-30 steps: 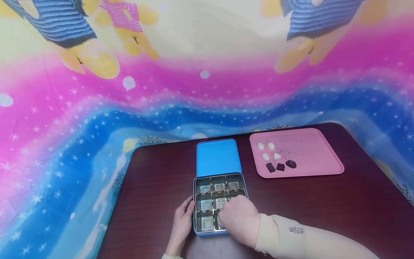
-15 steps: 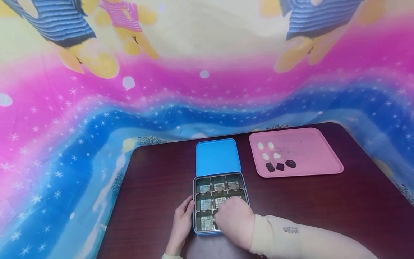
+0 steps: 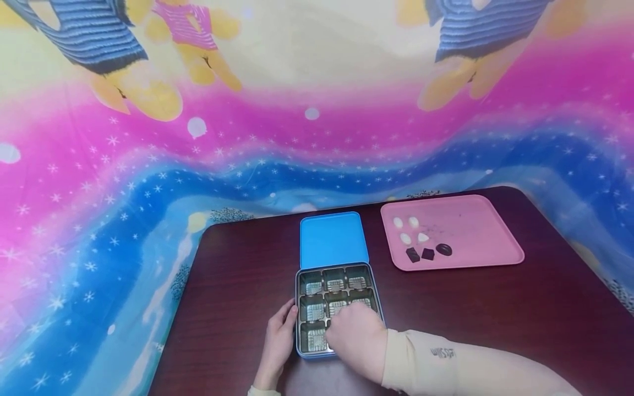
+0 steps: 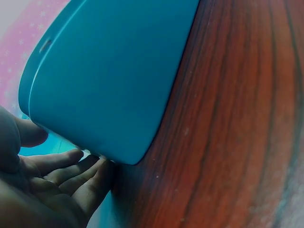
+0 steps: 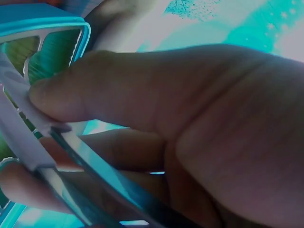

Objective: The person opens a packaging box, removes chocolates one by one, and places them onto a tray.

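A blue square tin [image 4: 109,71] stands with its lid [image 3: 334,240] folded back. Its gold insert [image 3: 313,313] is divided into several compartments. My left hand [image 3: 278,341] rests against the tin's left side, thumb near the rim and fingers nearly straight along the wall. Over the lower right compartments is my right hand [image 3: 358,338], hiding them in the head view. In the right wrist view it holds metal tongs [image 5: 102,166] with pale tips, pinched between thumb and fingers. The tips reach over the insert; whether anything is between them I cannot tell.
A pink tray [image 3: 480,231] lies at the back right. On it are several white pieces [image 3: 413,221] and three dark chocolate-like pieces [image 3: 428,254]. The dark wooden table [image 3: 238,275] ends at a patterned cloth backdrop [image 3: 277,132].
My right hand has shifted slightly left over the tin, uncovering more of the middle right compartment. The left hand, tin and tray pieces look unchanged.
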`<move>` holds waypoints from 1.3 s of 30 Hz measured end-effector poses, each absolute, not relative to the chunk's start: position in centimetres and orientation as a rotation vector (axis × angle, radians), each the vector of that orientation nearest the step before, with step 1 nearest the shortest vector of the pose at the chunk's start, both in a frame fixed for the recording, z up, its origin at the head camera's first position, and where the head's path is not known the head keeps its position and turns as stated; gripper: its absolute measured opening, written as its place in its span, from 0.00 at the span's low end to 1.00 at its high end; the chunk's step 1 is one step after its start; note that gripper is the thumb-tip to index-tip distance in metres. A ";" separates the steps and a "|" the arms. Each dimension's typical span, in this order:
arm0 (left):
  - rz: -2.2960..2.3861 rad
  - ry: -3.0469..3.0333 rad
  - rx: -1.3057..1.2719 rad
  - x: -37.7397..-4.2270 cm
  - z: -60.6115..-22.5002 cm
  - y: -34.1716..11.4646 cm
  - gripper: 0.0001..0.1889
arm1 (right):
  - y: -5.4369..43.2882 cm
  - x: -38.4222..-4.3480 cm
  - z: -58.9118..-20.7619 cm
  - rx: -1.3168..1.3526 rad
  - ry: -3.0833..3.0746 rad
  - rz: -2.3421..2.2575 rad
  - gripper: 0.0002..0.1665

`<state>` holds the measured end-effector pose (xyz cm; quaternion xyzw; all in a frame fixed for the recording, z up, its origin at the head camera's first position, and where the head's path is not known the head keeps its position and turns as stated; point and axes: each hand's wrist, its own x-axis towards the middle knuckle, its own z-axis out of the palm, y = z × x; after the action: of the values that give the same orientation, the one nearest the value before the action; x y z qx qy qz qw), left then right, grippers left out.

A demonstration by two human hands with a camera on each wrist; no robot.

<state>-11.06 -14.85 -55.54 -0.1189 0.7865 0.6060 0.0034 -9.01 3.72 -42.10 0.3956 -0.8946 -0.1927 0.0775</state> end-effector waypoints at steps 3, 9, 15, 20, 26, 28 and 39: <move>1.898 2.469 -0.364 -11.1 -55.5 -14.8 0.25 | 4.0 -9.2 -42.0 1.176 -2.674 -0.565 0.08; 1.895 2.490 -0.341 -11.4 -55.4 -14.8 0.24 | 4.7 -9.8 -41.7 1.175 -2.663 -0.511 0.06; 1.920 2.472 -0.339 -11.4 -55.6 -15.0 0.24 | 5.0 -10.1 -41.9 1.162 -2.689 -0.464 0.08; 1.926 2.477 -0.321 -11.3 -55.7 -15.1 0.25 | 5.0 -10.1 -41.9 1.174 -2.676 -0.445 0.09; 1.916 2.466 -0.336 -11.3 -55.6 -15.0 0.25 | 5.3 -10.7 -41.2 1.165 -2.741 -0.444 0.18; 1.923 2.456 -0.341 -11.4 -55.5 -15.0 0.25 | 5.4 -10.9 -41.1 1.148 -2.752 -0.425 0.22; 1.923 2.464 -0.335 -11.2 -55.7 -15.1 0.25 | 6.1 -12.0 -41.0 1.252 -2.776 -0.328 0.25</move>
<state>-11.20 -15.05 -55.69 -0.1065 0.7839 0.6117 -0.0007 -11.99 6.15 -40.96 0.4083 -0.9057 -0.1069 0.0395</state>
